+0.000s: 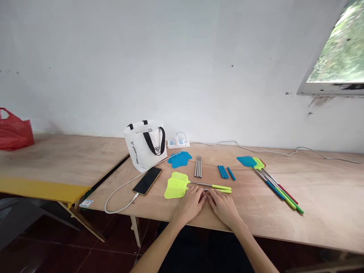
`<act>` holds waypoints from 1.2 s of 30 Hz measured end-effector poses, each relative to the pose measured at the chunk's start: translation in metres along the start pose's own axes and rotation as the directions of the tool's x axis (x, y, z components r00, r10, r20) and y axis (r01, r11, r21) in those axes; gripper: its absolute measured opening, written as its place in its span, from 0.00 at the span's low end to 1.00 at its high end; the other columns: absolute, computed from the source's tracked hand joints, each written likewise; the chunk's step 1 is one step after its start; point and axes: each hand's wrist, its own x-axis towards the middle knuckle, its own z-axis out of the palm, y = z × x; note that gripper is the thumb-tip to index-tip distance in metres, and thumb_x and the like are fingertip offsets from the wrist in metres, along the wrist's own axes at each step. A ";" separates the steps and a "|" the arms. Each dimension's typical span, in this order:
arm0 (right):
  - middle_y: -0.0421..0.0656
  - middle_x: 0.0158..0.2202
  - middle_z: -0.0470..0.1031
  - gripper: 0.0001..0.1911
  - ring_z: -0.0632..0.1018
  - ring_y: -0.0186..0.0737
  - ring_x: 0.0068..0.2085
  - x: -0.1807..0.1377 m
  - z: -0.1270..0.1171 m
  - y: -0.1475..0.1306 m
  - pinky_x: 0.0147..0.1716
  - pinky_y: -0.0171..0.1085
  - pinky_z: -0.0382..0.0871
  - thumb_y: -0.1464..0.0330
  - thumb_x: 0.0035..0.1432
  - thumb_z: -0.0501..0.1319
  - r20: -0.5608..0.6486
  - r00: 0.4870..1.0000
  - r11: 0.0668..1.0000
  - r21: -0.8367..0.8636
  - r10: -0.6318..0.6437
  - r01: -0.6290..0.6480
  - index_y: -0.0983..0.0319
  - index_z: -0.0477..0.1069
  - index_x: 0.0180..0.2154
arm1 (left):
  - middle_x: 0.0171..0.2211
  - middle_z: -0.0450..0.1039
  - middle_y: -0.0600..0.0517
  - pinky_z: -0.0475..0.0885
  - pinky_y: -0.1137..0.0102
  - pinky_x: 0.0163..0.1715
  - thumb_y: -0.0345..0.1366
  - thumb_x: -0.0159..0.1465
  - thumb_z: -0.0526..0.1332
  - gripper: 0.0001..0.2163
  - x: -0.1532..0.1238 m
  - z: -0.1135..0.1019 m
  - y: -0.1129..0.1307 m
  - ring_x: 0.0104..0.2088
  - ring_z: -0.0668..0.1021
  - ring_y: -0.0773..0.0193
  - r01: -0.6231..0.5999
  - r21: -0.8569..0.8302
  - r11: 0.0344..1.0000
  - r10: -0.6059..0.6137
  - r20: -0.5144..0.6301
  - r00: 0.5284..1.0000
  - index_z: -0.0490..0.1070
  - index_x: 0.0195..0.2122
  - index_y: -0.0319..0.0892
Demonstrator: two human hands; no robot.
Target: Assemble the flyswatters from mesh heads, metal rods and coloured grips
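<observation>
My left hand (193, 200) and my right hand (222, 204) rest close together near the table's front edge, fingers loosely bent and thumb sides almost meeting. No held thing shows in either. Just beyond them lie two yellow-green fly swatters (176, 188), heads to the left and handles (222, 187) to the right; my hands partly cover the nearer one's shaft. Behind are blue swatter heads (179, 160), several metal rods (198, 167) and several blue handle grips (223, 171). At the right lies a fan of whole swatters (274, 184) in blue, yellow-green, green and red.
To the left, a phone (147, 181) lies on the wooden table (321, 189), its white cable (113, 191) running to a power strip (178, 143). A white tote bag (145, 148) stands behind it. A red plastic bag (15, 131) sits on the neighbouring table (71, 155), past a gap.
</observation>
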 end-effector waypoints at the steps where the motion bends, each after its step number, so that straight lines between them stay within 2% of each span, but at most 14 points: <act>1: 0.43 0.39 0.80 0.11 0.80 0.41 0.39 0.000 0.000 0.000 0.32 0.35 0.61 0.67 0.73 0.49 0.000 1.000 1.000 0.001 0.001 -0.001 0.58 0.69 0.40 | 0.40 0.73 0.50 0.67 0.63 0.42 0.37 0.73 0.54 0.08 0.000 0.000 0.000 0.42 0.75 0.57 -0.001 -0.001 1.000 0.001 0.001 1.000 0.68 0.37 0.45; 17: 0.42 0.37 0.77 0.10 0.78 0.40 0.39 0.000 0.003 0.001 0.33 0.35 0.62 0.68 0.73 0.50 -0.027 0.999 1.000 0.020 -0.017 0.018 0.58 0.68 0.39 | 0.40 0.73 0.50 0.68 0.63 0.42 0.36 0.73 0.54 0.07 0.000 -0.002 0.001 0.41 0.75 0.57 -0.001 0.007 1.000 0.001 0.006 1.000 0.68 0.37 0.45; 22: 0.44 0.39 0.74 0.12 0.76 0.43 0.40 0.001 0.001 0.001 0.38 0.38 0.64 0.67 0.72 0.49 -0.107 0.994 0.998 -0.059 0.008 -0.014 0.58 0.70 0.40 | 0.39 0.74 0.50 0.68 0.62 0.41 0.37 0.73 0.54 0.07 0.000 -0.003 0.001 0.41 0.75 0.57 -0.005 0.000 1.000 0.005 0.001 1.000 0.68 0.37 0.45; 24: 0.47 0.42 0.74 0.12 0.75 0.45 0.42 0.000 0.001 0.002 0.44 0.42 0.65 0.67 0.71 0.49 -0.149 0.988 0.993 -0.109 0.029 -0.045 0.58 0.72 0.43 | 0.40 0.74 0.49 0.68 0.62 0.41 0.36 0.73 0.54 0.07 0.000 -0.003 0.001 0.41 0.75 0.56 -0.008 0.000 1.000 0.008 0.002 1.000 0.68 0.37 0.45; 26: 0.50 0.51 0.74 0.14 0.74 0.48 0.50 -0.001 0.003 0.003 0.51 0.47 0.63 0.67 0.71 0.49 -0.178 0.984 0.989 -0.140 0.026 -0.052 0.58 0.72 0.50 | 0.40 0.74 0.49 0.68 0.62 0.42 0.35 0.72 0.54 0.07 0.000 -0.003 0.001 0.42 0.75 0.56 -0.007 0.002 1.000 0.007 0.001 1.000 0.68 0.37 0.45; 28: 0.52 0.59 0.70 0.16 0.71 0.51 0.59 -0.002 0.007 0.005 0.58 0.53 0.58 0.67 0.72 0.49 -0.186 0.983 0.988 -0.151 0.016 -0.045 0.57 0.70 0.55 | 0.40 0.74 0.50 0.68 0.62 0.42 0.35 0.72 0.54 0.06 0.001 -0.002 0.001 0.42 0.75 0.56 -0.004 0.004 1.000 0.005 -0.003 1.000 0.68 0.37 0.45; 30: 0.52 0.61 0.69 0.17 0.69 0.51 0.62 -0.003 0.011 0.006 0.62 0.58 0.53 0.66 0.73 0.48 -0.169 0.985 0.989 -0.143 0.014 -0.039 0.57 0.69 0.56 | 0.40 0.74 0.50 0.68 0.62 0.42 0.35 0.72 0.55 0.06 0.001 -0.001 0.001 0.41 0.75 0.56 -0.001 0.004 1.000 0.001 -0.005 1.000 0.68 0.37 0.45; 33: 0.49 0.55 0.74 0.16 0.73 0.49 0.57 -0.002 0.013 0.007 0.63 0.61 0.51 0.66 0.73 0.48 -0.143 0.989 0.992 -0.117 0.027 -0.044 0.56 0.71 0.54 | 0.40 0.74 0.49 0.69 0.63 0.42 0.35 0.72 0.54 0.06 0.002 -0.001 0.002 0.42 0.75 0.56 0.006 0.003 1.000 -0.006 0.001 1.000 0.68 0.37 0.45; 36: 0.46 0.46 0.77 0.13 0.76 0.46 0.49 0.000 0.010 0.008 0.58 0.52 0.59 0.65 0.73 0.51 -0.128 0.991 0.995 -0.096 0.027 -0.040 0.56 0.73 0.48 | 0.40 0.74 0.49 0.69 0.63 0.42 0.36 0.72 0.54 0.07 0.001 -0.002 0.002 0.42 0.75 0.56 0.011 0.014 1.000 -0.011 0.009 1.000 0.69 0.37 0.45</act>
